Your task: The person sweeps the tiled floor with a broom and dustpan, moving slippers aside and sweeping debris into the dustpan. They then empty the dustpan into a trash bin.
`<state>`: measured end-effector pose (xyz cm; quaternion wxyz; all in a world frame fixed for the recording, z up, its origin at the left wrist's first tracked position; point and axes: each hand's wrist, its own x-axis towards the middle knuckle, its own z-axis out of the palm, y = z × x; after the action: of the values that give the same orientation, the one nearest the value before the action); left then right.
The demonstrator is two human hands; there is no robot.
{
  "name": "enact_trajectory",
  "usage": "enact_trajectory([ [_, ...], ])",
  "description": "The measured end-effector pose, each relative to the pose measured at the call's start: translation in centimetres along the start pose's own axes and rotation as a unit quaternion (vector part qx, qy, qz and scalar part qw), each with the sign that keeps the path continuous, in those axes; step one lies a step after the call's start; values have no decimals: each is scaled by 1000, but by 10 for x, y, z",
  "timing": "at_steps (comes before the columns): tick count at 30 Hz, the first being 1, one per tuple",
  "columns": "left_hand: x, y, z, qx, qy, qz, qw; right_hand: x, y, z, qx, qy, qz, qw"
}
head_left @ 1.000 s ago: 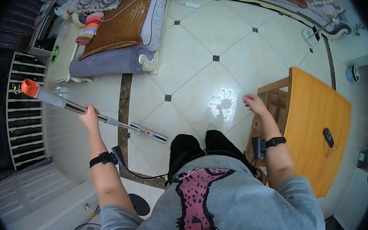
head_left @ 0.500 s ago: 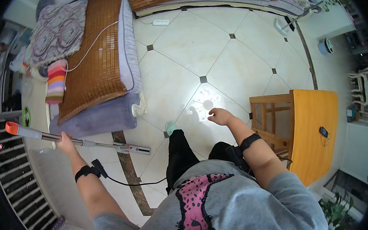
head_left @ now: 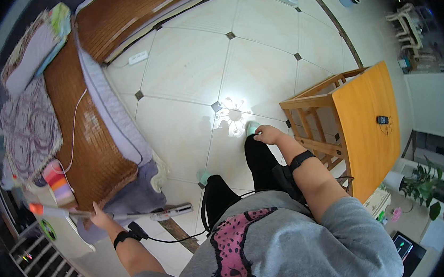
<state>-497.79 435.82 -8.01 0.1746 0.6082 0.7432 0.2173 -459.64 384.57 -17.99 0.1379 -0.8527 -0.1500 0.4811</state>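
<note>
My left hand (head_left: pixel 99 217) is closed round the metal shaft of a long-handled mop (head_left: pixel 80 214). The mop has a pale grip with an orange end on the left and a narrow grey head to the right of my hand. It lies level across the view, in front of the bed's near corner. My right hand (head_left: pixel 268 135) hangs in front of my body, fingers curled in and nothing visible in them. Below it show my black trouser leg and a pale green slipper (head_left: pixel 252 127). Straps with small dark devices sit on both forearms.
At left stands a bed (head_left: pixel 90 147) with a brown mat, a patterned pillow (head_left: pixel 33 125) and a white cable. A wooden table (head_left: pixel 370 126) stands on the right, bearing a small black device (head_left: pixel 382 120). A power strip (head_left: pixel 138 58) lies on the tiled floor.
The view has turned right and moved, so bed and table appear shifted and tilted. My right foot has come forward into view. The mop stays in my left hand, now tilted slightly.
</note>
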Motion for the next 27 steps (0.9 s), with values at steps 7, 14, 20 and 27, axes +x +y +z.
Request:
enact_trajectory([
  [7,-90,17,24,-176,-39,-262,948,72,90,-136,49,6,-8,999],
  [14,-229,190,203,-167,-375,-290,864,128,148,-288,228,108,26,967],
  [20,-294,391,341,-109,-516,-171,832,174,193,-398,224,203,34,953],
  [27,-377,639,485,-76,-577,9,813,160,259,-588,460,203,124,856],
])
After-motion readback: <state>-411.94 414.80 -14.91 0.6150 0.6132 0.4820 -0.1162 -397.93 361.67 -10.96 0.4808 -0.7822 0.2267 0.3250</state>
